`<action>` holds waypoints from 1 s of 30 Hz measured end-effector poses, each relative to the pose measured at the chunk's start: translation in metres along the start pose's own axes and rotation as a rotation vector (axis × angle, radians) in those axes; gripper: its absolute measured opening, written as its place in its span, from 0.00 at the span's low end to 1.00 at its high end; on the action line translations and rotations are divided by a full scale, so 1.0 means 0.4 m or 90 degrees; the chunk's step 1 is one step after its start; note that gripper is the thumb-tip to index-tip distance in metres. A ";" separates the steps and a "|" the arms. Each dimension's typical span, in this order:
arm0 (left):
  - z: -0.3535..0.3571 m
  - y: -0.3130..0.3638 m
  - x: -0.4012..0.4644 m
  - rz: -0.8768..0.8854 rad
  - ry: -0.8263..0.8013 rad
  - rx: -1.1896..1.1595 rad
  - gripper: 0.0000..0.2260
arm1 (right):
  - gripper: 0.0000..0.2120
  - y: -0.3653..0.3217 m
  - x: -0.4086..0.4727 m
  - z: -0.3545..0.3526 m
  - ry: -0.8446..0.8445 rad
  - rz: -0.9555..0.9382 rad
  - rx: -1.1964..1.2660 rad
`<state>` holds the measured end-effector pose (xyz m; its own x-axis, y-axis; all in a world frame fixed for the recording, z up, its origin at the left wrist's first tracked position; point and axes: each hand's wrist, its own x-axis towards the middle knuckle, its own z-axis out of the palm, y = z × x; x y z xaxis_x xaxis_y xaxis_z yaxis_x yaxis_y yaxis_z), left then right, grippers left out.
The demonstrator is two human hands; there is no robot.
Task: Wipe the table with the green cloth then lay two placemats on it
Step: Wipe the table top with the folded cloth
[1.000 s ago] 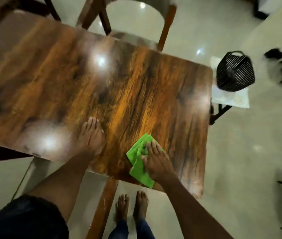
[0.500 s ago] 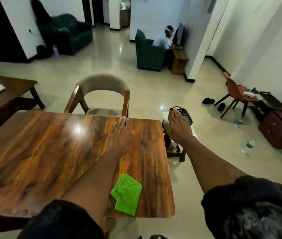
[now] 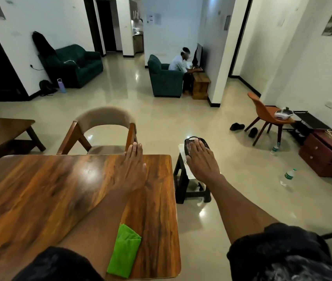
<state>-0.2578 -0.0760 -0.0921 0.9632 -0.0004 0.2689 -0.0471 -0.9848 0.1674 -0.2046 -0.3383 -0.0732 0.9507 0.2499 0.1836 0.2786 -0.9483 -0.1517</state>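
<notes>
The folded green cloth (image 3: 125, 252) lies alone on the wooden table (image 3: 39, 195), close to its near right corner. My left hand (image 3: 131, 169) is stretched flat over the far right part of the tabletop, fingers straight, holding nothing. My right hand (image 3: 201, 159) reaches out past the table's right edge with straight fingers, over a black slatted basket (image 3: 189, 142) that sits on a small side table (image 3: 183, 179). Whether it touches the basket I cannot tell. No placemats can be made out.
A wooden chair with a beige back (image 3: 102, 128) stands at the table's far side. A low table (image 3: 4, 130) is at the left. On the floor to the right are an orange chair (image 3: 266, 116), water bottles (image 3: 288, 177) and a red drawer unit (image 3: 327, 153). A person sits far back.
My right hand has left the green cloth on the table and stretched out to the basket at the right. My view has lifted from the tabletop to the room. My left hand slid farther across the table.
</notes>
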 end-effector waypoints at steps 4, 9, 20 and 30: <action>0.008 0.104 0.019 -0.035 -0.079 0.020 0.30 | 0.27 0.099 -0.007 0.004 -0.001 -0.009 0.003; 0.049 0.146 0.004 -0.026 -0.094 0.033 0.31 | 0.25 0.158 -0.030 0.032 -0.024 -0.023 0.035; 0.099 0.154 -0.010 -0.053 -0.127 0.056 0.31 | 0.29 0.213 -0.046 0.092 -0.071 -0.013 0.050; 0.221 0.029 -0.088 -0.141 -0.181 0.099 0.33 | 0.28 0.140 -0.047 0.202 -0.141 -0.067 0.035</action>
<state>-0.2690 -0.1028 -0.1835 0.9814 0.1885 -0.0350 0.1899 -0.9809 0.0410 -0.1958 -0.3803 -0.1636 0.9211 0.3891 -0.0147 0.3788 -0.9042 -0.1974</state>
